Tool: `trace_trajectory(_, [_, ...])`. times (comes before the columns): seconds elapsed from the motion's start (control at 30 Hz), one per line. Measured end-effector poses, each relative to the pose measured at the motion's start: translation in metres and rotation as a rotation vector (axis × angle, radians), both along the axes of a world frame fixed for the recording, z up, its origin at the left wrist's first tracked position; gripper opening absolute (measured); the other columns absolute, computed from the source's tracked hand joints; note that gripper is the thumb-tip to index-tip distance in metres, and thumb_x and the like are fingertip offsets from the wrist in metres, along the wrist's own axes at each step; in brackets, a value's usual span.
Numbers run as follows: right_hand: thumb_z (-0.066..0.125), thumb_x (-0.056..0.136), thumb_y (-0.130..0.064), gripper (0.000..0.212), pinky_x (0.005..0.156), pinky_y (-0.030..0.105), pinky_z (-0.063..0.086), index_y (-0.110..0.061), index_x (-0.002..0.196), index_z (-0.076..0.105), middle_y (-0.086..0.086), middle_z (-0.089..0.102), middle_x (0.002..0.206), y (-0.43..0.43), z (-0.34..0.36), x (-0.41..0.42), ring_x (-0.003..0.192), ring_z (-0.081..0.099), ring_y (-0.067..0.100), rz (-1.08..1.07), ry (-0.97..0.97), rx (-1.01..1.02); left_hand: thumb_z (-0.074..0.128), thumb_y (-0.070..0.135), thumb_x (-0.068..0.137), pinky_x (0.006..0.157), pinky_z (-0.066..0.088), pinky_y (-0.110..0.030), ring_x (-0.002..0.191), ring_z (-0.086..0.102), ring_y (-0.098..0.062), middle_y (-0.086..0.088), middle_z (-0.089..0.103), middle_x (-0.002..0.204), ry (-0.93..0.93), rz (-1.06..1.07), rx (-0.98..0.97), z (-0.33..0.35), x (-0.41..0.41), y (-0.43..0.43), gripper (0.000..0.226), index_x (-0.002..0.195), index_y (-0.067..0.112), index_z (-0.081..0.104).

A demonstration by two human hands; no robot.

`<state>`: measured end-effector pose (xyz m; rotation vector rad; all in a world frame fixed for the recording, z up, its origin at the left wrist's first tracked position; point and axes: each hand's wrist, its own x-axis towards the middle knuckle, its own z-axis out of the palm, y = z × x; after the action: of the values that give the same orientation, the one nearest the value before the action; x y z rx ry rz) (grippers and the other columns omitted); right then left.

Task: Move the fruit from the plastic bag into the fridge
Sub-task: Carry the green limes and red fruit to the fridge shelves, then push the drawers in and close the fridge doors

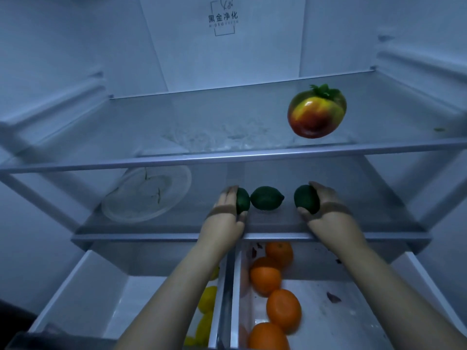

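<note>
The left hand (223, 215) reaches in palm-right and grasps the left lime (243, 201), with its fingers along the lime's far left side and its thumb under the near side. The right hand (333, 213) mirrors it and clasps the right lime (306, 199), fingers curved over the top and thumb pressed at the near lower edge. A tan band crosses the back of each hand, and both forearms rise from the bottom of the view over the drawers. Whether the two held limes sit on the glass cannot be told. The middle lime (266, 202) lies free on the lower glass shelf (151, 237), touching the left lime and a little apart from the right one. On the same shelf a clear plate (141, 198) lies to the left, near the left hand but apart from it, and bare glass runs right of the right hand to the fridge wall. The upper glass shelf (177, 160) carries a red and yellow tomato (317, 112) with a green top at its right, the rest of the glass being open. The back panel bears a framed label (223, 17) reading 黑金净化; the small letters beneath are too blurred to read. Below, the left drawer (88, 299) holds lemons (206, 299) along its right wall, and the right drawer (341, 319) holds oranges (283, 309) along its left side.
</note>
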<state>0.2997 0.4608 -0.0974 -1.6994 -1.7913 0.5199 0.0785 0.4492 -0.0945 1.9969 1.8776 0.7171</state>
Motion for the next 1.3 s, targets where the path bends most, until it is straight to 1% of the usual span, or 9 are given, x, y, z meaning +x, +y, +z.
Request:
trace_trajectory(0.17, [0.060, 0.089, -0.032, 0.066, 0.102, 0.034, 0.036, -0.021, 0.145, 0.027, 0.007, 0.041, 0.140, 0.005, -0.005, -0.002, 0.126, 0.041, 0.023, 0.007, -0.008, 0.008, 0.053, 0.025, 0.093, 0.105, 0.033, -0.029, 0.136, 0.032, -0.020, 0.000, 0.021, 0.154, -0.017, 0.018, -0.005, -0.005, 0.002, 0.004, 0.065, 0.148, 0.021, 0.018])
trace_trajectory(0.37, [0.061, 0.088, -0.035, 0.072, 0.108, 0.037, 0.032, -0.024, 0.147, 0.023, 0.004, 0.034, 0.147, 0.001, -0.006, -0.002, 0.134, 0.034, 0.022, 0.005, -0.003, 0.003, 0.053, 0.026, 0.094, 0.109, 0.019, -0.024, 0.144, 0.013, -0.015, 0.004, 0.007, 0.158, -0.002, 0.021, 0.012, -0.004, 0.003, -0.002, 0.071, 0.150, 0.022, 0.010])
trace_trajectory(0.5, [0.063, 0.087, -0.033, 0.070, 0.108, 0.038, 0.032, -0.023, 0.146, 0.026, 0.005, 0.033, 0.148, -0.008, 0.000, -0.005, 0.136, 0.032, 0.023, 0.009, -0.005, 0.056, 0.054, 0.027, 0.093, 0.111, 0.017, -0.026, 0.144, 0.010, -0.015, 0.003, 0.005, 0.159, 0.018, 0.029, 0.037, -0.001, 0.001, -0.012, 0.074, 0.151, 0.021, 0.008])
trace_trajectory(0.6, [0.062, 0.088, -0.030, 0.068, 0.107, 0.035, 0.031, -0.019, 0.145, 0.028, 0.007, 0.034, 0.147, -0.016, 0.004, -0.011, 0.135, 0.031, 0.023, 0.026, -0.024, 0.101, 0.053, 0.027, 0.093, 0.116, 0.018, -0.031, 0.145, 0.009, -0.015, -0.001, 0.007, 0.159, 0.063, 0.036, 0.050, 0.002, -0.002, -0.024, 0.075, 0.151, 0.019, 0.007])
trace_trajectory(0.7, [0.061, 0.088, -0.027, 0.062, 0.105, 0.033, 0.033, -0.014, 0.142, 0.033, 0.011, 0.041, 0.141, -0.029, 0.007, -0.020, 0.129, 0.038, 0.025, 0.036, -0.038, 0.156, 0.052, 0.033, 0.094, 0.115, 0.020, -0.032, 0.144, 0.012, -0.015, -0.001, 0.010, 0.158, 0.088, 0.029, 0.088, 0.004, -0.009, -0.041, 0.073, 0.150, 0.019, 0.008])
trace_trajectory(0.8, [0.058, 0.090, -0.031, 0.055, 0.098, 0.032, 0.036, -0.012, 0.137, 0.038, 0.011, 0.047, 0.131, -0.046, 0.008, -0.031, 0.123, 0.040, 0.024, 0.040, -0.062, 0.185, 0.049, 0.036, 0.095, 0.116, 0.017, -0.030, 0.144, 0.007, -0.011, 0.003, 0.008, 0.158, 0.082, 0.009, 0.098, 0.005, -0.017, -0.058, 0.071, 0.151, 0.020, 0.007])
trace_trajectory(1.03, [0.057, 0.091, -0.032, 0.060, 0.109, 0.031, 0.024, -0.022, 0.144, 0.031, -0.001, 0.033, 0.147, -0.095, 0.000, -0.062, 0.137, 0.025, 0.016, 0.078, -0.025, 0.179, 0.042, 0.042, 0.097, 0.117, 0.011, -0.029, 0.144, -0.001, -0.007, 0.008, -0.001, 0.159, 0.121, -0.045, 0.060, -0.002, -0.037, -0.112, 0.071, 0.151, 0.023, 0.001])
trace_trajectory(1.17, [0.058, 0.090, -0.031, 0.058, 0.108, 0.036, 0.030, -0.022, 0.142, 0.033, -0.002, 0.036, 0.144, -0.123, -0.008, -0.078, 0.134, 0.028, 0.016, 0.078, -0.038, 0.175, 0.041, 0.043, 0.097, 0.116, 0.012, -0.030, 0.144, -0.002, -0.007, 0.010, -0.001, 0.159, 0.124, -0.073, 0.061, -0.005, -0.045, -0.140, 0.070, 0.151, 0.024, 0.001])
trace_trajectory(1.3, [0.060, 0.088, -0.027, 0.056, 0.106, 0.032, 0.028, -0.016, 0.139, 0.039, 0.001, 0.042, 0.139, -0.154, -0.024, -0.093, 0.129, 0.034, 0.020, 0.113, -0.074, 0.190, 0.040, 0.042, 0.097, 0.116, 0.014, -0.031, 0.145, 0.000, -0.008, 0.008, 0.002, 0.159, 0.129, -0.106, 0.077, -0.018, -0.055, -0.170, 0.069, 0.151, 0.021, 0.004])
